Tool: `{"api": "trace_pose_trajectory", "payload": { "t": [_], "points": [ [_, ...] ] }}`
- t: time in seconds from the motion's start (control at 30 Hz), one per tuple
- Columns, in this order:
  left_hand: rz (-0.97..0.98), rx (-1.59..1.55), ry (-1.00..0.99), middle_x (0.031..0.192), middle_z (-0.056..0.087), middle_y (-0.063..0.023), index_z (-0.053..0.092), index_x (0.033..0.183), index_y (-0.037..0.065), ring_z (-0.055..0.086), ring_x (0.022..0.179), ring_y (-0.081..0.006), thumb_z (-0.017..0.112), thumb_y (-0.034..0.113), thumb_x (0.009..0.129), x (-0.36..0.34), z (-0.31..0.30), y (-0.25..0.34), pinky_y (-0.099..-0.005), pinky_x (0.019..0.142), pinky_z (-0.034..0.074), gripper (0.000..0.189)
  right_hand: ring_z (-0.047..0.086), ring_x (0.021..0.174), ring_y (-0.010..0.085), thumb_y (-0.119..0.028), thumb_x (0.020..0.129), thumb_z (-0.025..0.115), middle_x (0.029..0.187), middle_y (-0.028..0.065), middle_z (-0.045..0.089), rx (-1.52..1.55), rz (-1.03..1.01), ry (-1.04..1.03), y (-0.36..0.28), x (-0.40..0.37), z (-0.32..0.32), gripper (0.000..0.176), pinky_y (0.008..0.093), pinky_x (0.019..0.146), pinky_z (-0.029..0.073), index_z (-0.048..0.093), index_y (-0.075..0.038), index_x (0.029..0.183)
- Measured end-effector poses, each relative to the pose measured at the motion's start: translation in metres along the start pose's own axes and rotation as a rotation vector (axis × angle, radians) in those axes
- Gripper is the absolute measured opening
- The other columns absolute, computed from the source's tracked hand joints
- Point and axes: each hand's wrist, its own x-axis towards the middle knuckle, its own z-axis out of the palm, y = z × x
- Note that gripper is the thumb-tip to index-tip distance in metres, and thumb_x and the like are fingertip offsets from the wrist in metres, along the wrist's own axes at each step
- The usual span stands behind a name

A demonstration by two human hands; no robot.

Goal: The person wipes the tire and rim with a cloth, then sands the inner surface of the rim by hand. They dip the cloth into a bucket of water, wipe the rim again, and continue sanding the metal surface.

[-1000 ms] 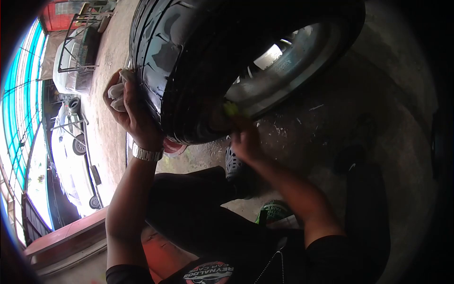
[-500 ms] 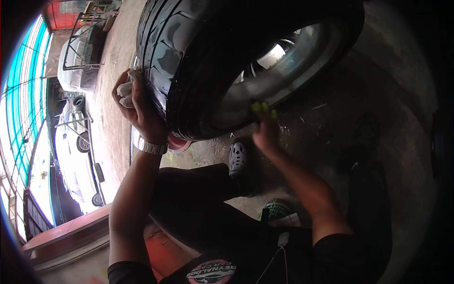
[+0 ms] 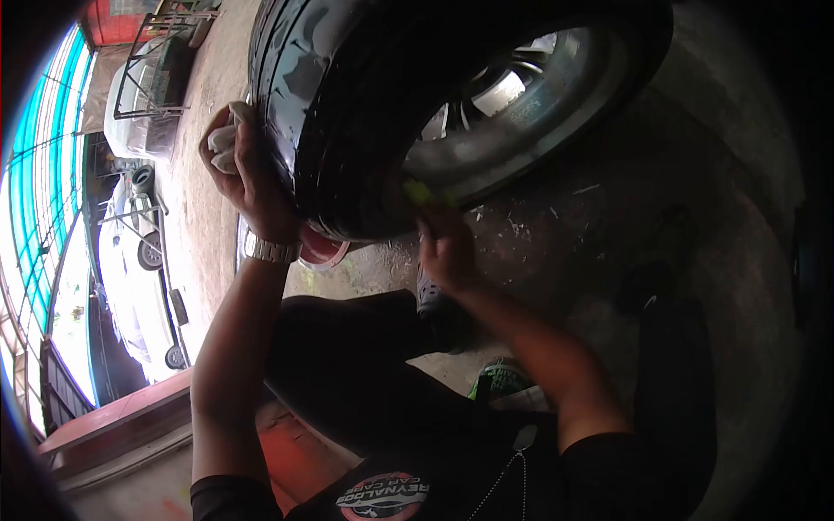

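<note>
A large black tyre (image 3: 347,130) with a wet, shiny tread stands tilted in front of me, its silver alloy rim (image 3: 539,122) facing right. My left hand (image 3: 248,187), a metal watch on its wrist, is closed around a crumpled whitish cloth (image 3: 224,143) at the tyre's left, with the palm side against the tread. My right hand (image 3: 447,247) is closed on a blurred yellow-green sponge or cloth (image 3: 426,193), at the lower sidewall near the rim's edge. The dim light hides which of the two it is.
Behind the tyre's lower edge is a reddish bucket or basin (image 3: 323,250). A grey clog (image 3: 428,291) and a green shoe (image 3: 502,379) are on the wet concrete floor. Vehicles (image 3: 135,286) stand at the left, and a red ledge (image 3: 122,421) runs at lower left.
My right hand has moved left along the lower rim onto the sidewall with the yellow-green piece. My left hand has shifted slightly left and up; the wheel appears slightly turned.
</note>
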Motion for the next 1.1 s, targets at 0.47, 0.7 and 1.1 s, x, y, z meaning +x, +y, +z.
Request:
{"api": "trace_pose_trajectory", "payload": {
  "t": [0.47, 0.7, 1.1],
  "points": [
    [0.036, -0.092, -0.012, 0.113, 0.065, -0.0095, 0.052, 0.130, 0.003, 0.060, 0.100, -0.0142, 0.062, 0.020, 0.101, 0.002, 0.000, -0.005, -0.0300, 0.090, 0.048, 0.035, 0.057, 0.122, 0.0413, 0.005, 0.075, 0.060, 0.127, 0.0224, 0.062, -0.553, -0.269, -0.226, 0.114, 0.020, -0.086, 0.061, 0.0548, 0.107, 0.039, 0.057, -0.008, 0.135],
    [0.053, -0.093, -0.038, 0.106, 0.064, -0.0060, 0.055, 0.125, 0.004, 0.058, 0.091, -0.0105, 0.063, 0.017, 0.101, 0.006, 0.005, -0.003, -0.0255, 0.083, 0.048, 0.029, 0.059, 0.117, 0.0416, 0.006, 0.074, 0.059, 0.123, 0.0227, 0.064, -0.076, 0.016, 0.007, -0.014, 0.003, -0.007, 0.058, 0.0522, 0.103, 0.044, 0.059, -0.006, 0.131],
    [0.043, 0.036, -0.052, 0.110, 0.062, -0.0057, 0.055, 0.128, 0.004, 0.057, 0.097, -0.0119, 0.062, 0.021, 0.101, 0.003, 0.003, 0.006, -0.0285, 0.090, 0.046, 0.033, 0.050, 0.133, 0.0424, 0.004, 0.073, 0.064, 0.137, 0.0226, 0.058, -0.189, -0.071, -0.164, 0.041, -0.012, -0.004, 0.067, 0.0522, 0.110, 0.040, 0.057, -0.007, 0.138]
  ]
}}
